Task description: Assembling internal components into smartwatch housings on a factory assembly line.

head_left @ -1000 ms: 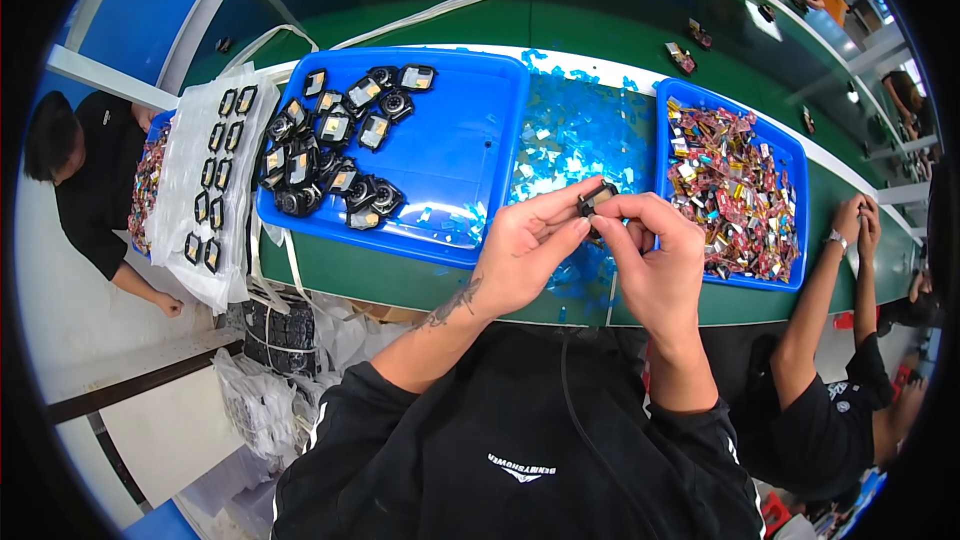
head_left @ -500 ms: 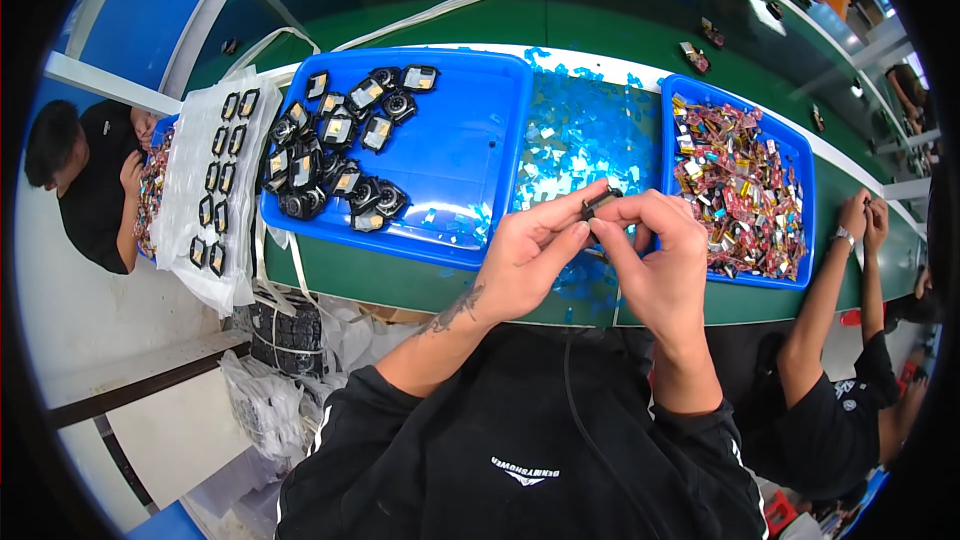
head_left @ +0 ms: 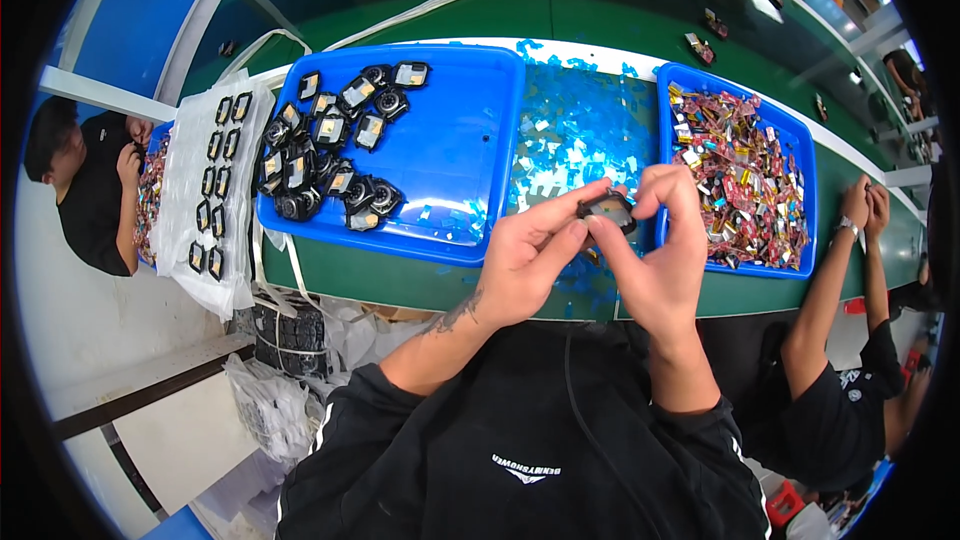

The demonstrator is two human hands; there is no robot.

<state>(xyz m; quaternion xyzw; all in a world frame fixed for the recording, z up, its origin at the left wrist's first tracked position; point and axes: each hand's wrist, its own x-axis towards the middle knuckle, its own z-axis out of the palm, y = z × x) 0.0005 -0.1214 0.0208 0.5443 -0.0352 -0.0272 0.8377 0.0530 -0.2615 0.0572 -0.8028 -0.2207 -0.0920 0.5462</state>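
Your left hand point(head_left: 525, 255) pinches a small black case point(head_left: 609, 210) between thumb and fingers, in front of you and above the green table point(head_left: 430, 285). Your right hand point(head_left: 665, 265) has its thumb at the case's near edge and its bent forefinger beside the right edge; you cannot tell how firmly it grips. Under and beyond the case lie scattered blue film scraps point(head_left: 560, 180). To your left, a blue tray point(head_left: 450, 140) holds a heap of black cases point(head_left: 330, 130); to your right, another blue tray point(head_left: 811, 190) is full of mixed small parts point(head_left: 740, 180). Farther left, two rows of black frames point(head_left: 222, 180) lie on a white sheet point(head_left: 184, 180).
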